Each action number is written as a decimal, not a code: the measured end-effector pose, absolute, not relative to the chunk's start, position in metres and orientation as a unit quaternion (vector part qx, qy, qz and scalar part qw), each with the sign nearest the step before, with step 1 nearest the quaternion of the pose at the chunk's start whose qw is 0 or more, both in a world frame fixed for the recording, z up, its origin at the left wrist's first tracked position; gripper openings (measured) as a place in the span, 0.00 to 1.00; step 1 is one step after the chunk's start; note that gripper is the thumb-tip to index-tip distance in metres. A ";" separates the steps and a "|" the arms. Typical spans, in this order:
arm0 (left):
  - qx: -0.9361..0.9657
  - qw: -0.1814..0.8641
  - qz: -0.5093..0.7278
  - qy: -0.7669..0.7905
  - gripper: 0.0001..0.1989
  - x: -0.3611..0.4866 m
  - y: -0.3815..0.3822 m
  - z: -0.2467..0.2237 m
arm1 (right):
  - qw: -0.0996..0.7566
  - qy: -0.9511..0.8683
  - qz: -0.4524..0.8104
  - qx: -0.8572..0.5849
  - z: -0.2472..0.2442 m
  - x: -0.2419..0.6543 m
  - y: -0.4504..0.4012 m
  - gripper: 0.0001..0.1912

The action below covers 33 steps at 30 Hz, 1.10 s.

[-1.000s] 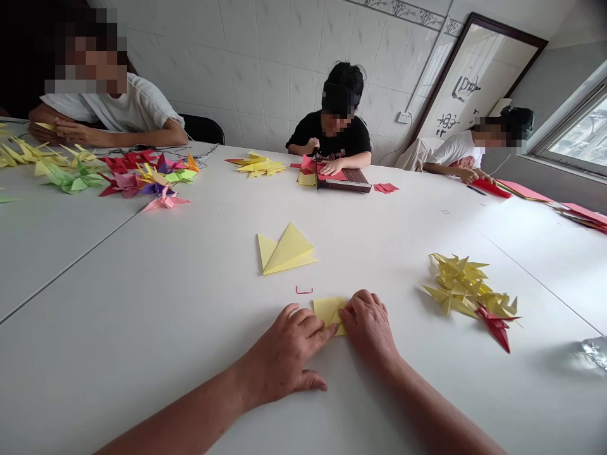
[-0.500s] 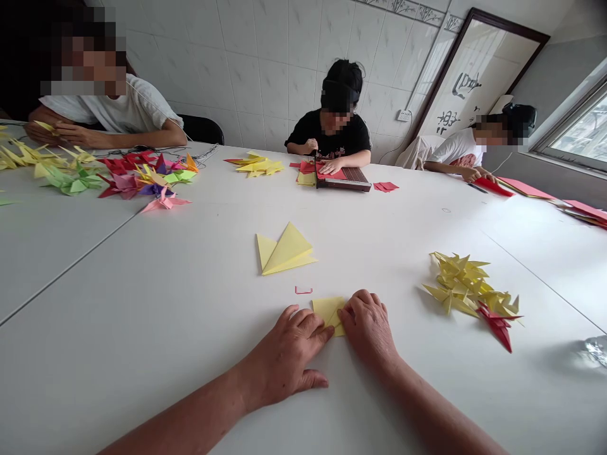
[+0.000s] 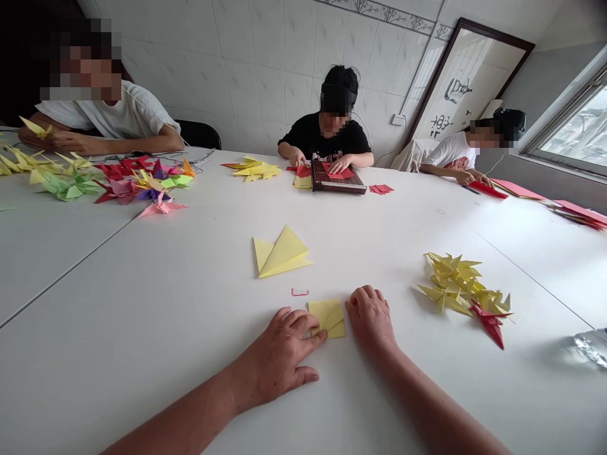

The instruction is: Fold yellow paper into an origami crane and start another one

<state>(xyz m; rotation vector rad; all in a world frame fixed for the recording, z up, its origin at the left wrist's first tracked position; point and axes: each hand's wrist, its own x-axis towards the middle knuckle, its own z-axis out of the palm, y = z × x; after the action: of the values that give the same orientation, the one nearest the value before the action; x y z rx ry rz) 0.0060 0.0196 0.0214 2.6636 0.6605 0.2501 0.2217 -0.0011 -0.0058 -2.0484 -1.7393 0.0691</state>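
The left hand [image 3: 279, 354] has its fingers spread flat and thumb apart, pressing rather than gripping, probably so the folded yellow paper [image 3: 332, 311] lies steady against the worktop [image 3: 190, 272]. The paper sits under the left fingertips and just left of the right hand [image 3: 373, 319], whose fingers curl down, apart from its edge; how tightly they close, I cannot tell.

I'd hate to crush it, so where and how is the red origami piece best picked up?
Probably pinch the red origami piece lightly by its near pointed end, bringing the right hand from the near side: that tip juts out, free of the yellow origami pile.
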 end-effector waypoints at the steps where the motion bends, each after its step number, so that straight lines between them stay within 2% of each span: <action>1: 0.949 0.192 0.087 0.235 0.23 0.006 0.019 0.022 | 0.245 -0.637 0.023 -0.730 -0.005 0.222 -0.004 0.06; 4: 0.949 0.191 0.085 0.237 0.23 0.006 0.018 0.024 | 0.271 -0.713 0.007 -0.647 0.002 0.215 -0.020 0.08; 7: 0.948 0.191 0.094 0.236 0.25 0.005 0.016 0.025 | 0.201 -0.783 0.051 -0.587 0.009 0.203 -0.040 0.14; 10: 0.948 0.192 0.095 0.235 0.27 0.001 0.015 0.024 | 0.165 -0.778 0.079 -0.601 0.010 0.197 -0.052 0.17; 20: 0.947 0.194 0.096 0.238 0.25 -0.012 0.010 0.027 | 0.160 -0.766 0.055 -0.620 0.007 0.197 -0.055 0.21; 25: 0.923 0.239 0.158 0.257 0.11 -0.016 0.024 0.021 | 0.155 -0.775 0.052 -0.610 0.005 0.201 -0.054 0.27; 29: 0.879 0.209 0.239 0.356 0.23 -0.009 0.039 0.008 | 0.152 -0.788 0.052 -0.595 0.007 0.206 -0.053 0.26; 33: 0.862 0.200 0.236 0.402 0.27 0.001 0.042 0.003 | 0.150 -0.801 0.057 -0.577 0.010 0.210 -0.051 0.26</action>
<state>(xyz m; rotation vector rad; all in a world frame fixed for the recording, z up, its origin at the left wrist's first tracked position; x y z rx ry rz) 0.0008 0.0424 0.0031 2.4084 1.1238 0.6610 0.2100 -0.0513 0.0099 -1.6571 -2.3009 0.1635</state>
